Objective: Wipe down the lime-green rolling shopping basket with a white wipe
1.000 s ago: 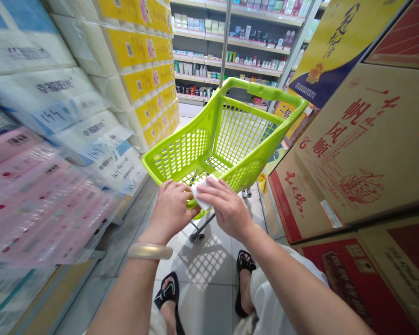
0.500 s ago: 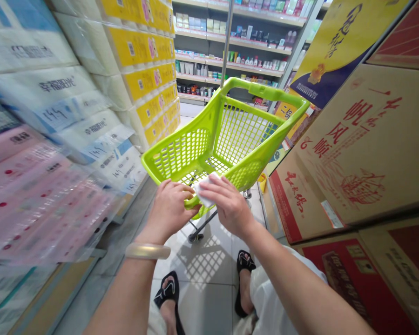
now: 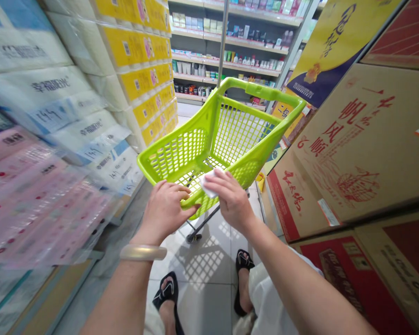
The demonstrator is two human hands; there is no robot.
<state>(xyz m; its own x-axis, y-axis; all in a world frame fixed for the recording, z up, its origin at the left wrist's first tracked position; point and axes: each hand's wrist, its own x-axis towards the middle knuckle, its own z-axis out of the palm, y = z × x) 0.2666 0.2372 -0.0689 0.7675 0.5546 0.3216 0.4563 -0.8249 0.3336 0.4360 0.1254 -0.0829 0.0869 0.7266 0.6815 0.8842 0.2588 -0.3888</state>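
Cart (image 3: 254, 149) lengthwise, handle (image 3: 258, 90) farthest, left grip (image 3: 165, 204) clasping rim (image 3: 186, 204), right grip (image 3: 235, 199) pinching tissue (image 3: 209, 187), apparently.

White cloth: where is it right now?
The cloth is just below the head view's centre, in the right hand, at the cart's near end, right of the left hand.

The white cloth (image 3: 208, 185) has slid farther from the left hand (image 3: 165, 209).

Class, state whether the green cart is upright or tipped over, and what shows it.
Upright. The green cart has its open top facing up, and a wheel shows beneath it, down at the floor.
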